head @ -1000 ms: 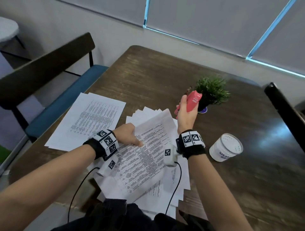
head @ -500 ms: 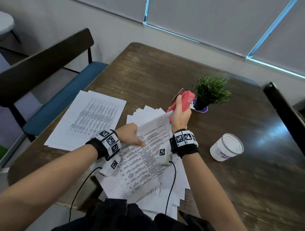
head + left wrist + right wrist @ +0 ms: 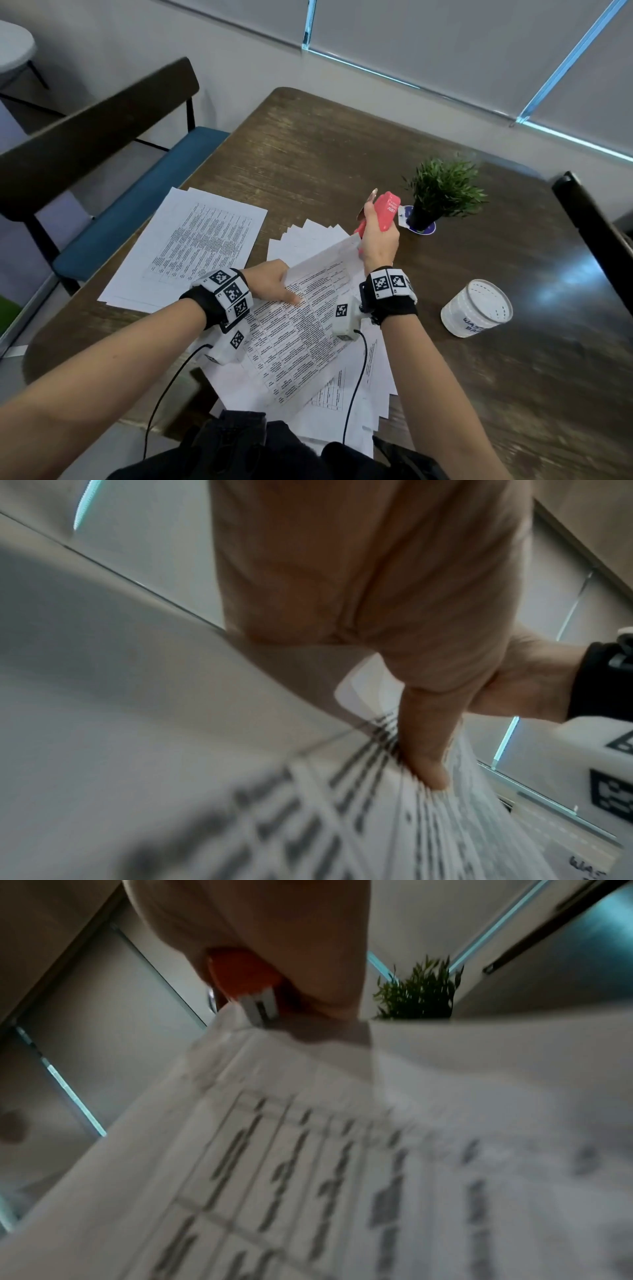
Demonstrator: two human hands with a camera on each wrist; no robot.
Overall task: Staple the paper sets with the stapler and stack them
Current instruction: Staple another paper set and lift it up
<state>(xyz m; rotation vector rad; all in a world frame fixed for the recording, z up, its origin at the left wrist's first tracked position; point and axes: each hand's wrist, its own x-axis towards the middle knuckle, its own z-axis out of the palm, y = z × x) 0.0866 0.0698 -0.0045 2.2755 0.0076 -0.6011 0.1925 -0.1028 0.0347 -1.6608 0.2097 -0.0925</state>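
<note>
Table [image 3: 308, 150]: loose paper spread at the near edge. Stack [image 3: 185, 246] lies left of the lifted paper set [image 3: 301, 329]. Left hand [image 3: 270, 281] grips that set's left edge. Right hand [image 3: 378, 240] clenches the pink stapler [image 3: 385, 210] at the set's far corner. Step: stapling. Next, probably: squeeze, then move the set onto the stack.

A dark wooden table [image 3: 308, 147] carried everything. On its left part lay a stack of printed sheets [image 3: 191, 246]. Near the front edge spread a fanned pile of papers [image 3: 308, 359], some overhanging the edge. A small potted plant [image 3: 442, 192] stood farther back, and a white cup [image 3: 476, 313] sat to the right.
</note>
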